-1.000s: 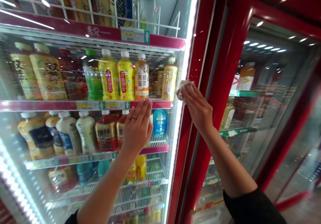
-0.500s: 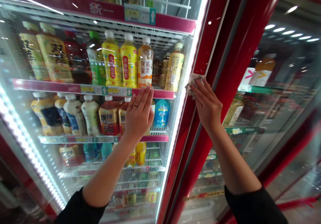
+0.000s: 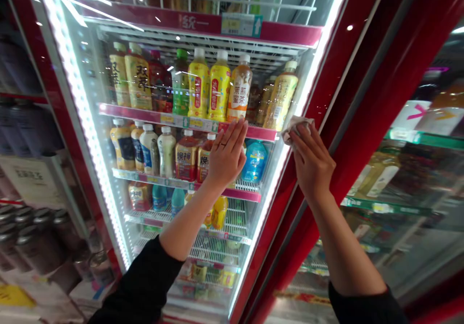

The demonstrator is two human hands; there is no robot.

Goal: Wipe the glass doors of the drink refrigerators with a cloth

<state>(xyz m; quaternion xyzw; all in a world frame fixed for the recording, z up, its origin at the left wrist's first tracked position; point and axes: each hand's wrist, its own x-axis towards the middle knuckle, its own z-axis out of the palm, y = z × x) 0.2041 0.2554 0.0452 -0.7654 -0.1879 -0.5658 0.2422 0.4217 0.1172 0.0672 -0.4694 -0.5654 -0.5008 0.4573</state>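
My left hand (image 3: pixel 229 157) lies flat against the glass door of a lit drinks cooler, fingers stretched out and a ring on one of them. Behind its fingertips stands an orange-and-white bottle (image 3: pixel 239 89); the palm covers part of the row below. Under the fingers of my right hand (image 3: pixel 312 162) is a crumpled pale cloth or paper wipe (image 3: pixel 297 126). That hand presses the wipe to the door's right side, where the bright light strip (image 3: pixel 308 89) meets the red frame (image 3: pixel 335 80).
Shelves of bottled drinks fill the cooler, among them a blue bottle (image 3: pixel 255 162). A second red-framed cooler (image 3: pixel 391 203) stands at the right. On the left are dark shelves with several jars (image 3: pixel 39 242) and a paper sign (image 3: pixel 31 174).
The view has swung left, so the cooler sits further right and the left-hand shelves show. My right hand and the wipe have slid slightly left, from the red frame onto the light strip's edge.
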